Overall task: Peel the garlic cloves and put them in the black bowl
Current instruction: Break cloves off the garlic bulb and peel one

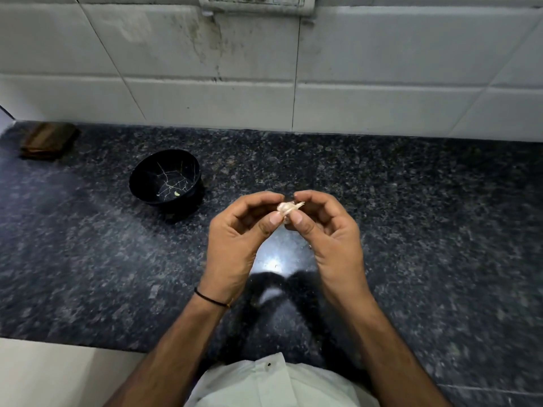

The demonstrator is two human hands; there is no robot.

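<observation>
Beyond the pinched garlic clove (289, 207), black bowl (146, 175) holds one bit (177, 194).

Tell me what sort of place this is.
Most likely a home kitchen: a dark speckled stone counter, a white tiled wall with a switch panel, and a garlic clove pinched between left hand and right hand near a black bowl.

The worktop (411, 218) was polished speckled granite, glossy enough to mirror light. The black bowl (165, 177) looked like smooth plastic; behind it, glazed wall tiles (382, 69) were smudged.
</observation>
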